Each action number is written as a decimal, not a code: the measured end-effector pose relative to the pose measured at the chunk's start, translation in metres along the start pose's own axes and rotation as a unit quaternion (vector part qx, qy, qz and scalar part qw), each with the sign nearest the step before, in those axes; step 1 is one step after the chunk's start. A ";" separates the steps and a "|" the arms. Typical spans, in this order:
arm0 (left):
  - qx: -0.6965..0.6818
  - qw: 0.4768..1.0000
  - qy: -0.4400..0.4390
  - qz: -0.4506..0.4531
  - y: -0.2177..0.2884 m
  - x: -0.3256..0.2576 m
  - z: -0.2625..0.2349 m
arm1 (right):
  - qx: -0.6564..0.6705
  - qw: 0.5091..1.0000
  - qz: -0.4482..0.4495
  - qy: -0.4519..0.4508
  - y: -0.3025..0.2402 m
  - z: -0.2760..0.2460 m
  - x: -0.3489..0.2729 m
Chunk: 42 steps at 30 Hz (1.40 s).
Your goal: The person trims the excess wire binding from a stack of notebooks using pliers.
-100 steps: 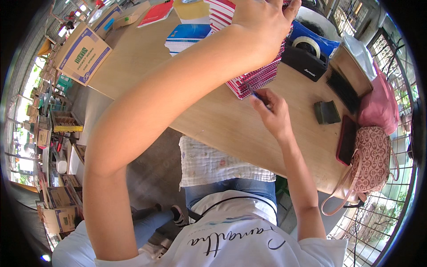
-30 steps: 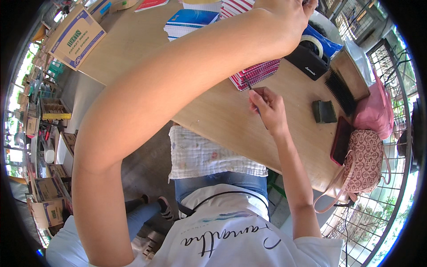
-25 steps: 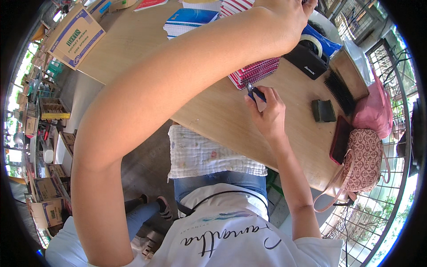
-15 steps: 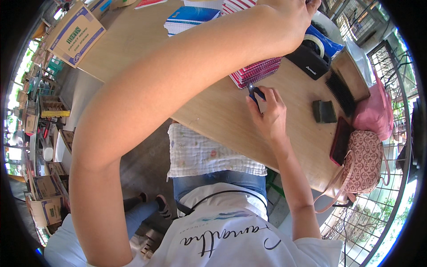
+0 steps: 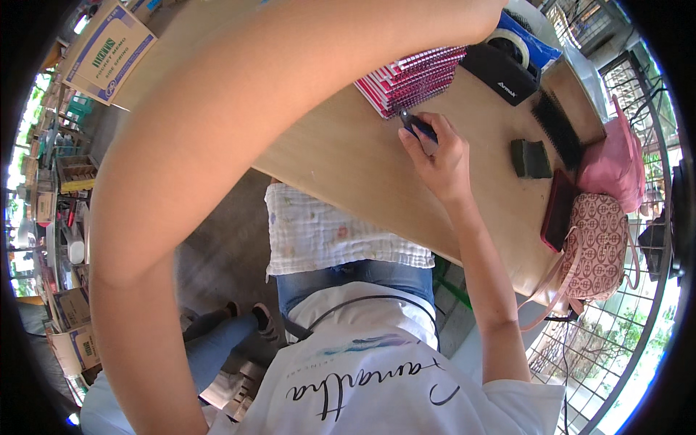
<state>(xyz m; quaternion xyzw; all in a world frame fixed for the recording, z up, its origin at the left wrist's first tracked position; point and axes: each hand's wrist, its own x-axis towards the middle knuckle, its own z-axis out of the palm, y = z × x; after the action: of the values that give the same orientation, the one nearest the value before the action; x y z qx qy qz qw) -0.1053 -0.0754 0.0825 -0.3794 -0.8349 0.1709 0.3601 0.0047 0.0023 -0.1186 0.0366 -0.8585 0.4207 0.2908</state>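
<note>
My right hand [image 5: 446,159] is closed around small pliers [image 5: 418,127] with dark blue handles. Their metal jaws are at the near corner of a stack of red-and-white spiral notebooks [image 5: 417,83], close to the coiled spines; whether they grip a wire is too small to tell. Across the top of the view stretches my left arm, over the far side of the notebooks. Only the heel of my left hand [image 5: 490,25] shows at the upper edge. Its fingers are out of the picture.
Beyond the notebooks stands a black tape dispenser [image 5: 504,72]. On the table's right are a dark green block [image 5: 531,159], a black brush [image 5: 557,130], a phone [image 5: 557,210], a patterned bag [image 5: 596,246] and a pink bag [image 5: 613,170]. A carton [image 5: 109,54] sits far left.
My left arm has reached farther up, taking its fingers out of view. My right hand and the pliers have moved slightly up, and the pliers' handles look closer together. More of the notebook stack shows.
</note>
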 end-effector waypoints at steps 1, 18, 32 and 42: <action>-0.076 0.996 -0.052 0.019 -0.003 0.007 -0.007 | -0.038 0.999 -0.017 0.005 0.002 -0.001 -0.002; -0.061 0.996 0.035 0.049 -0.002 -0.002 -0.002 | -0.119 0.990 -0.077 -0.002 0.025 0.007 -0.003; -0.074 0.995 0.041 0.054 -0.003 -0.005 -0.003 | 0.076 0.986 0.112 -0.096 0.010 -0.005 0.012; -0.080 0.994 0.035 0.061 -0.003 -0.006 -0.006 | -0.071 0.997 -0.029 -0.015 0.020 -0.002 -0.004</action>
<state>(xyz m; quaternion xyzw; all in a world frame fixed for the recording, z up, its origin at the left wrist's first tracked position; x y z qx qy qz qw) -0.0995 -0.0817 0.0849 -0.4632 -0.8078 0.1121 0.3470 0.0030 0.0159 -0.1338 0.0475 -0.8889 0.3497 0.2921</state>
